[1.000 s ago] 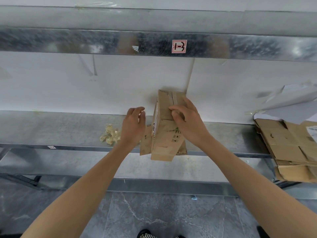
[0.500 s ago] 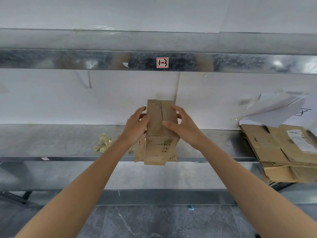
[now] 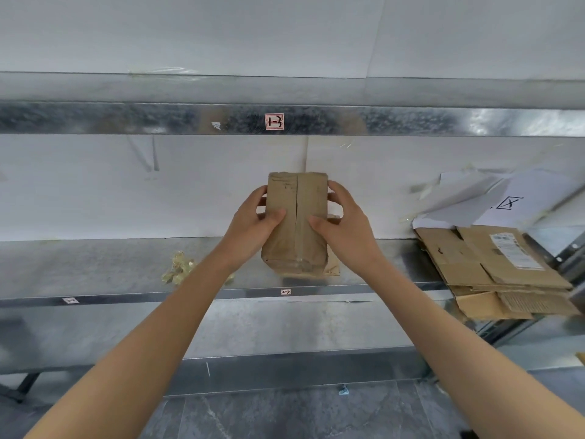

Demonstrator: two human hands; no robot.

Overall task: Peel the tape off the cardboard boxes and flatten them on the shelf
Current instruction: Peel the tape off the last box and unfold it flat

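A small brown cardboard box (image 3: 296,198) stands on the metal shelf (image 3: 95,267) in the middle of the head view, its flap seam facing me with clear tape running down it. My left hand (image 3: 253,223) grips its left side, thumb on the front face. My right hand (image 3: 345,226) grips its right side, thumb on the front face as well. A crumpled ball of peeled tape (image 3: 179,269) lies on the shelf to the left of my left arm.
A stack of flattened cardboard (image 3: 493,274) lies at the shelf's right end, overhanging the front edge, with white paper sheets (image 3: 493,201) behind it. An upper shelf beam (image 3: 126,118) runs overhead. A lower shelf and grey floor tiles lie below.
The box has turned so its seamed face points at me. My left hand came in from the side and took hold of it; my right hand shifted to the right side.
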